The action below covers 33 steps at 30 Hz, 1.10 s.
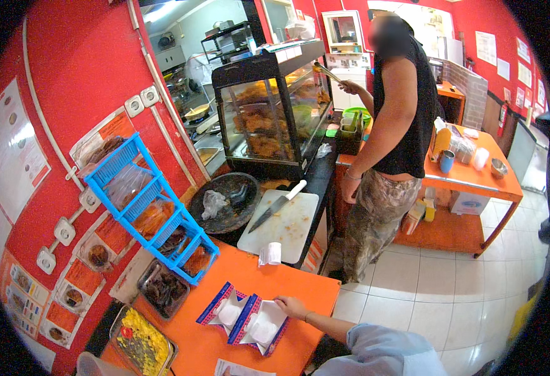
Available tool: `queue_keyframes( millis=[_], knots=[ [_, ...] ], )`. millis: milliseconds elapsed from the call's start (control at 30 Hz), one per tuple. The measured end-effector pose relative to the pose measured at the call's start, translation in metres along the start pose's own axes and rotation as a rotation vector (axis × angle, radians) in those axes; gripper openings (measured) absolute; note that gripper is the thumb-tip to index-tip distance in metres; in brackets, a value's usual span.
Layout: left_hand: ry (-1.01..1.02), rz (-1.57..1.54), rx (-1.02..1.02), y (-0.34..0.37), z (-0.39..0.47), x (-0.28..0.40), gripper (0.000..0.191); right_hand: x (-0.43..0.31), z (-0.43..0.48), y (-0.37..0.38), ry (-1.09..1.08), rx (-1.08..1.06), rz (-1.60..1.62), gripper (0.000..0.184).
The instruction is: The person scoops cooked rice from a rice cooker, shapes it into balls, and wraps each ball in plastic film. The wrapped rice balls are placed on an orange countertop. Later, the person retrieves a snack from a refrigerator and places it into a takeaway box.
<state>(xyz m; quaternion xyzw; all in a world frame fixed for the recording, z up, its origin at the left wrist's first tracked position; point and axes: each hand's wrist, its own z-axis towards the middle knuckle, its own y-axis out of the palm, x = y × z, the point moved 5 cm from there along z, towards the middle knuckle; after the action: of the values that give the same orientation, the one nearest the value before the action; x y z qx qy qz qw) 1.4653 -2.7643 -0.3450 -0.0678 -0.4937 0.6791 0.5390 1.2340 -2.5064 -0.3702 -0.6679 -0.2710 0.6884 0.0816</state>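
My right hand, in a light blue sleeve, pinches the edge of an opened paper food box with a blue and pink patterned outside. A white wrapped bundle lies in this box. Touching it on the left, a second such box also holds a white wrapped bundle. Both rest on an orange table. At the bottom edge, what looks like a fingertip of my left hand shows at a printed paper slip; the rest of that hand is hidden.
A blue plastic rack, a tray of dark food and a tray of yellow food are at left. Ahead are a stone mortar, a kitchen knife on a cutting board, and a display cabinet. A person holds tongs.
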Motion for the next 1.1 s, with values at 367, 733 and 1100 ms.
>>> queue_keyframes(
  millis=[367, 733, 1100],
  knots=[
    [-0.019, -0.009, -0.019, -0.007, -0.002, 0.007, 0.039, 0.008, 0.005, 0.001, 0.001, -0.008, 0.001, 0.037],
    [-0.092, -0.029, -0.085, -0.02, -0.031, -0.014, 0.037, 0.01, 0.015, -0.009, 0.068, -0.512, 0.244, 0.034],
    [-0.174, 0.082, -0.118, 0.008, -0.006, -0.047, 0.025, -0.261, 0.15, -0.183, -0.689, -0.211, -0.189, 0.026]
  ],
)
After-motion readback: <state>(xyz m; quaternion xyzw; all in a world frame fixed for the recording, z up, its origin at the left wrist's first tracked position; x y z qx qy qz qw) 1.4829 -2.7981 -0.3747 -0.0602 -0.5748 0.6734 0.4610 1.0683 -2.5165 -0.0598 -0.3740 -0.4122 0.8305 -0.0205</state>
